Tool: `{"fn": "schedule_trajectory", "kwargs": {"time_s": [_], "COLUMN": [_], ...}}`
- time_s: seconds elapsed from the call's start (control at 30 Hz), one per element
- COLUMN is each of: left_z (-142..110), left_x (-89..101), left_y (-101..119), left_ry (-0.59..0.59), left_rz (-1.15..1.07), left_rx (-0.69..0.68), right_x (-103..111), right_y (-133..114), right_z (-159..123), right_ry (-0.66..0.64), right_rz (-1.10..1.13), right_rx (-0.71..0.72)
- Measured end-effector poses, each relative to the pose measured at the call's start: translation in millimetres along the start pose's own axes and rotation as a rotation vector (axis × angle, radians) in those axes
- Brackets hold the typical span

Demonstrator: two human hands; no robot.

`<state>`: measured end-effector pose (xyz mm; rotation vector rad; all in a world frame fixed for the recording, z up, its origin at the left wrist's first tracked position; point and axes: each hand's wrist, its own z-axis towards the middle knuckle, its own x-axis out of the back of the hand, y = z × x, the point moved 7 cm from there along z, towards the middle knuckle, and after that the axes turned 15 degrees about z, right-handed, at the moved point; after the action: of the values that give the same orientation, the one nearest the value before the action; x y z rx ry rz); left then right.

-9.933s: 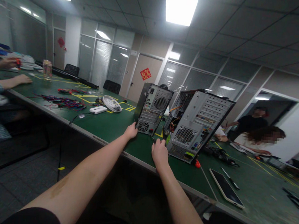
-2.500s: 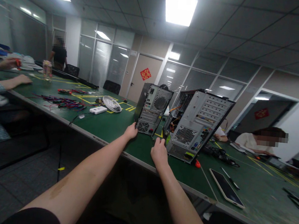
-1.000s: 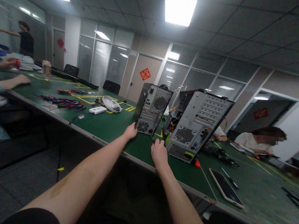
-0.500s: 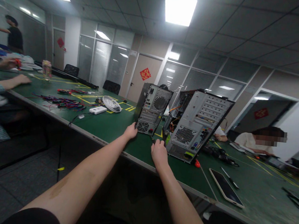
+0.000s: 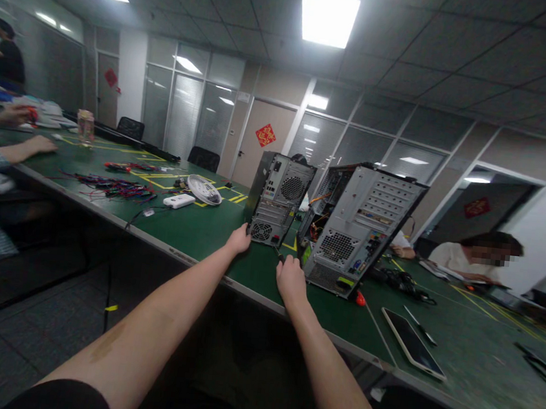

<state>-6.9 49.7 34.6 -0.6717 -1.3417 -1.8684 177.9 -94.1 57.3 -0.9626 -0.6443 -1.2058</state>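
Observation:
Two desktop computer towers stand upright on the green table (image 5: 211, 237), their rear panels toward me. My left hand (image 5: 239, 239) grips the lower left edge of the smaller tower (image 5: 281, 195), its fingertips hidden behind the case. My right hand (image 5: 291, 277) is closed round the dark handle of a screwdriver (image 5: 280, 255). The thin shaft points up and left at the smaller tower's bottom right corner; whether its tip touches a screw is too small to tell. Right beside that hand is the larger tower (image 5: 365, 227), its left side open with wires showing.
Loose coloured wires (image 5: 113, 188), a white power strip (image 5: 178, 202) and a round white tray (image 5: 204, 189) lie to the left. At right are a phone (image 5: 412, 343), a pen-like tool (image 5: 419, 325), black cables (image 5: 404, 283) and a red ball-like object (image 5: 360, 299). Other people sit on both sides.
Both my hands and the towers hold almost the same position. In the far left background a standing person has shifted left, and the seated person at right has moved their head slightly.

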Motion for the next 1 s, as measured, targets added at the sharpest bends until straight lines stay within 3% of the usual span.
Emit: {"fn": "schedule_trajectory", "kwargs": {"time_s": [0.73, 1.0], "left_z": [-0.4, -0.4], "left_x": [-0.4, -0.6], "left_y": [-0.5, 0.5], "left_ry": [-0.012, -0.006], "left_rz": [0.002, 0.002], "left_rx": [0.002, -0.003], "right_x": [2.9, -1.1], "right_y": [0.8, -6.2], "right_z": [-2.2, -1.4], "right_ry": [0.007, -0.018], "right_rz": [0.008, -0.097], "right_rx": [-0.028, 0.07]}}
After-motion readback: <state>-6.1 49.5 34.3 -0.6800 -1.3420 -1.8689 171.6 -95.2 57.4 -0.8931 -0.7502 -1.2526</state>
